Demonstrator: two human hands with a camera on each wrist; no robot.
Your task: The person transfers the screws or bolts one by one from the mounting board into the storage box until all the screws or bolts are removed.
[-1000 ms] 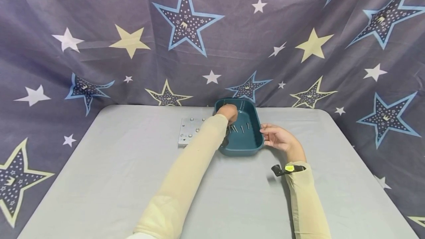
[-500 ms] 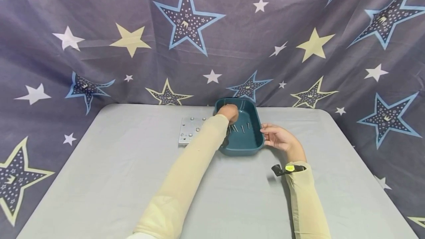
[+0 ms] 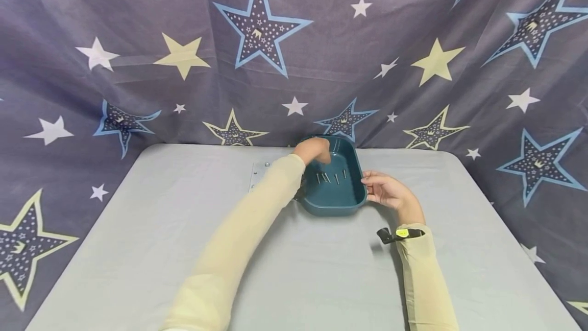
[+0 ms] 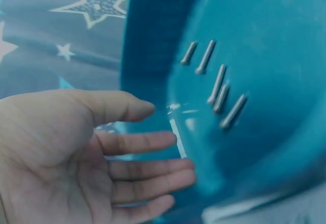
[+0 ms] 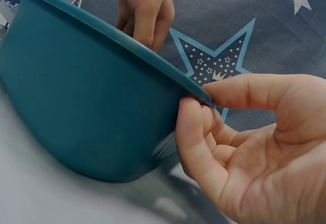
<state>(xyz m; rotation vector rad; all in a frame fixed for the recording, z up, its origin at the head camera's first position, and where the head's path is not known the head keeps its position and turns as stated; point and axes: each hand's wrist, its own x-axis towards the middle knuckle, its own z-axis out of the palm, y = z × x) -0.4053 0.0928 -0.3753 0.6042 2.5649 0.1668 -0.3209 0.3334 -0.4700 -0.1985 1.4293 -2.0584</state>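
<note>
Pinching the right edge of the teal bin (image 3: 333, 212) with your right hand (image 3: 387, 191), you have, in the head view, your left hand (image 3: 313, 150) at the bin's far left corner, with its fingers partly hidden from this angle. The bin stands on the grey worktop (image 3: 321, 280), close to the starry cloth (image 3: 386, 24), and small metal screws (image 3: 337, 179) lie on its floor. Just left of it is a metal plate (image 3: 258, 171), mostly covered by your left sleeve (image 3: 248, 223). In the left wrist view, your left palm is turned to the camera, the fingers relaxed and nearly straight, with nothing gripped; they overlap the bin's wall, though you cannot tell from here whether they touch it. Five screws show beyond your fingertips, all lying flat (the middle two almost side against side). In the right wrist view, your right thumb and index finger nip the rim between them while the other fingers curl below it, and your left hand hangs beyond the rim, its fingertips cut off from sight by the wall.
</note>
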